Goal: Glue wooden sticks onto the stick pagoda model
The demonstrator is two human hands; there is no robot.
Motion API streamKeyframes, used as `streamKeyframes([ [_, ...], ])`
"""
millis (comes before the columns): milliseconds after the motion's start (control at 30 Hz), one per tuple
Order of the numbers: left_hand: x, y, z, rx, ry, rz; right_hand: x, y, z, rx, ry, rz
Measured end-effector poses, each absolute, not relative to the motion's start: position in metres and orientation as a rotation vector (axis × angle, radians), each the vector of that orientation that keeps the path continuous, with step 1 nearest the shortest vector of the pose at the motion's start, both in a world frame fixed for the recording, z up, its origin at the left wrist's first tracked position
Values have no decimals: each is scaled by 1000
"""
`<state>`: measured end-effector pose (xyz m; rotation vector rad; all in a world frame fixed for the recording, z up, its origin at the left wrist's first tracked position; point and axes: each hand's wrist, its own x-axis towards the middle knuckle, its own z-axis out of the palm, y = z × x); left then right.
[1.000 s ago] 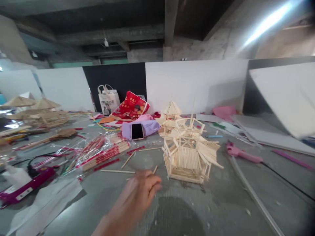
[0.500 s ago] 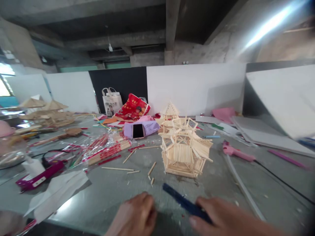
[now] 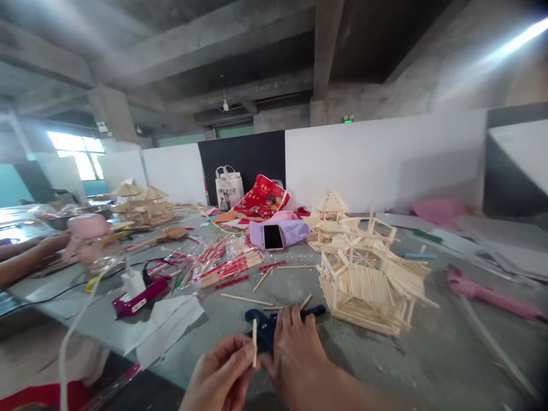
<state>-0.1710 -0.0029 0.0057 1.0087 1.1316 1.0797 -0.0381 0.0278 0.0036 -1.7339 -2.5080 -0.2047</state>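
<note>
My left hand pinches a short wooden stick upright between thumb and fingers at the bottom centre. Right beside it, my right hand is wrapped round a dark blue cutter, whose handle tips stick out past my fingers toward the stick. Just beyond, on the grey table, stands a model pavilion of pale sticks. A second, smaller stick model stands behind it.
Loose sticks and packets of chopsticks lie left of centre. A phone rests on purple cloth. A magenta glue gun and white paper lie at left, a pink glue gun at right. Another person's arms reach in far left.
The view has swung left and down. My left hand picked up a short stick and raised it, and my right hand brought the blue cutter in beside it.
</note>
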Motion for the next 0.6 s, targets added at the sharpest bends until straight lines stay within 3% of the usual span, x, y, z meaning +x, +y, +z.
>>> streamKeyframes([
  [233,-115,7,27,1070,1007,917,52,-7,18,-1519,-2505,-83],
  [433,-36,8,42,1074,829,768,152,-54,61,-1475,-2229,-331],
  [600,12,13,35,997,703,879,195,-42,80,-1453,-2232,-560],
])
